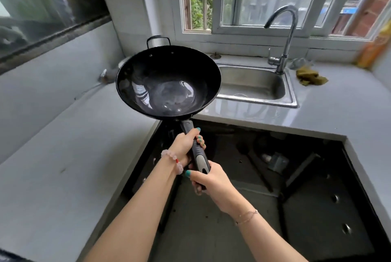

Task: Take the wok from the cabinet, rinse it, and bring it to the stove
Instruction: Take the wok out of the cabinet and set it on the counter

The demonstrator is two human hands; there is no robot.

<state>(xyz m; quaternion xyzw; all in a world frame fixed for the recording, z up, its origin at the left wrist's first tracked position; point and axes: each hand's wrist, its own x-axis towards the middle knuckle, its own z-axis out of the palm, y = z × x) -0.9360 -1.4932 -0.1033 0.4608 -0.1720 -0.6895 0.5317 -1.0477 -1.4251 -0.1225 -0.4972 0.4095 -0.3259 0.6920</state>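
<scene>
A black wok with a wet, glossy inside hangs in the air over the corner of the grey counter, left of the steel sink. Its long black and grey handle points back toward me. My left hand grips the handle near the bowl. Behind it, my right hand grips the handle's end. A small loop handle sticks up at the wok's far rim. No water runs from the curved faucet standing behind the sink.
A grey counter runs along the left wall and another along the right. A green rag lies right of the faucet. Below my arms is an open dark floor area with pipes. A window spans the back wall.
</scene>
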